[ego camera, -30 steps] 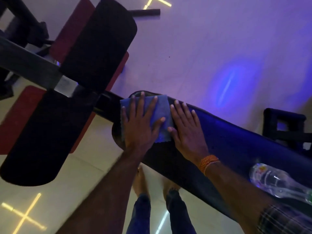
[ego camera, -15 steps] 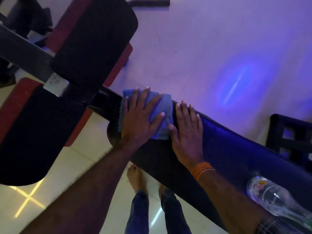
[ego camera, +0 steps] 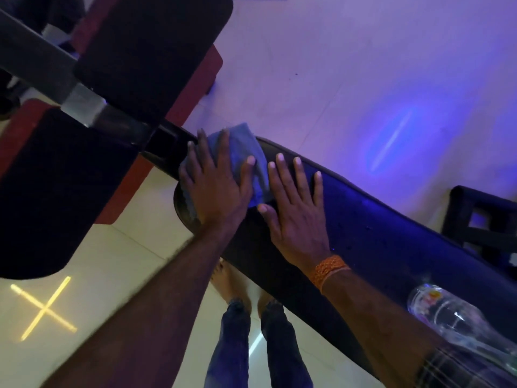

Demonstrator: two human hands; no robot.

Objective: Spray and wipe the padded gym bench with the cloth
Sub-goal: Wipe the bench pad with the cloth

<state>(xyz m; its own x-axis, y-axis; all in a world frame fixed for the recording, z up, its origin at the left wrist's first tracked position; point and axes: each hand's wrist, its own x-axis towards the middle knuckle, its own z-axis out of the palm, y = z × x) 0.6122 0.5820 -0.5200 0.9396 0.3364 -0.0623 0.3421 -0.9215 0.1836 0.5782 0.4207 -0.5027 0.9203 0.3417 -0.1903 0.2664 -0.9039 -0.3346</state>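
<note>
Head view, only view given. The left hand [ego camera: 215, 189] is laid flat on the blue cloth [ego camera: 251, 161], fingers spread, palm pressed down. The cloth is bunched at the far end of the padded gym bench [ego camera: 377, 219], part of it draped over the end's edge. The right hand [ego camera: 296, 217] is flat on the bare pad just beside the cloth, fingers spread and nothing gripped; the thumb is at the cloth's corner, contact cannot be told. An orange wristband [ego camera: 330, 268] is worn on the right wrist. Small droplets are seen on the pad to the right, judged as spray not yet wiped. A clear bottle [ego camera: 453, 315] is lying on the bench near the right forearm. Black roller pads [ego camera: 151, 51] are close by the cloth end. Bare feet [ego camera: 232, 281] are seen on the tiled floor [ego camera: 126, 261] below.

Risks, judged:
- The cloth could be pushed off the end, since it is only pressed, not gripped.
- The bottle could be knocked off by the right forearm.
- The wet stretch to the right could be missed.
- A palm could slide on the wet vinyl.
</note>
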